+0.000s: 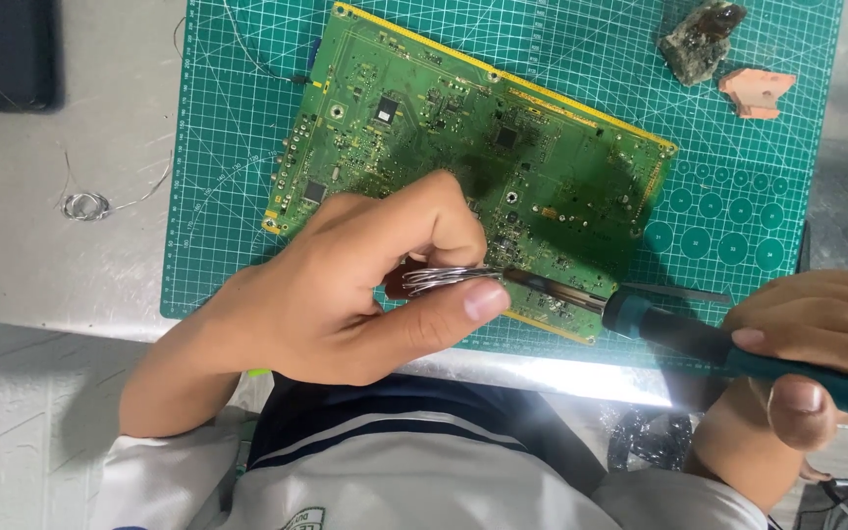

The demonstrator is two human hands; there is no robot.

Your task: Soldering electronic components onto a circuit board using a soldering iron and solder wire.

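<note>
With the left hand (pixel 345 294) pinching coiled solder wire (pixel 444 278) and the right hand (pixel 817 344) clenched round the soldering iron (pixel 660 319), both should meet steadily over the circuit board (pixel 463 147).

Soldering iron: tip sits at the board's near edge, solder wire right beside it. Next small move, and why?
Probably feed the solder wire a touch toward the tip of the soldering iron. The left hand pinches the wire coil just beside the tip, and the right hand holds the iron low over the near edge of the circuit board. Whether wire and tip already touch cannot be told.
</note>
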